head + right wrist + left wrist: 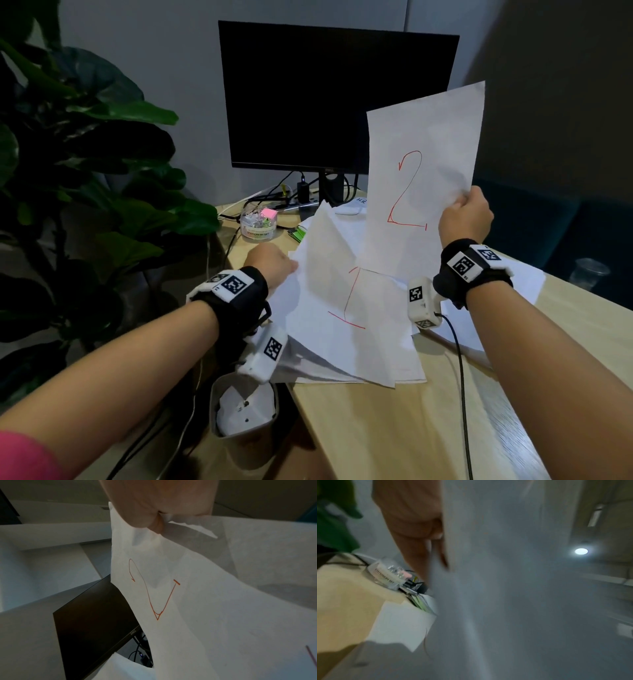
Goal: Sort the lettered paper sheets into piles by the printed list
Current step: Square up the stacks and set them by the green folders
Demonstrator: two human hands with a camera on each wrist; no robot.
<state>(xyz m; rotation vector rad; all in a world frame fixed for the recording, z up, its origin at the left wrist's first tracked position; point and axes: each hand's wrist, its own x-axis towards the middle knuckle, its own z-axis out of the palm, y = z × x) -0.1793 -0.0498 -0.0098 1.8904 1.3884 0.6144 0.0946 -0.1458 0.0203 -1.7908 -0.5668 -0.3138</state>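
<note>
- We pinch the right edge of a white sheet marked "2" in our right hand, thumb and curled fingers closed on the paper, and hold it upright above the desk, in front of the monitor's right side.
- The "2" is drawn large in thin red marker, with a small hook at the top and a short tick ending its base stroke; the paper is slightly creased where we grip it, as the right wrist view shows.
- Our left hand holds the left edge of a raised sheet, lifting it off the loose pile of sheets; the left wrist view is blurred, but fingers lie along the paper's edge and behind it.
- The top sheet of the pile bears a red "1", and the pile lies fanned and uneven at the near left corner of the wooden desk.
- Behind the pile stand a clear stationery set tub and a dark Dell monitor.
- A leafy plant stands left of the desk, and a waste bin sits below its edge.
</note>
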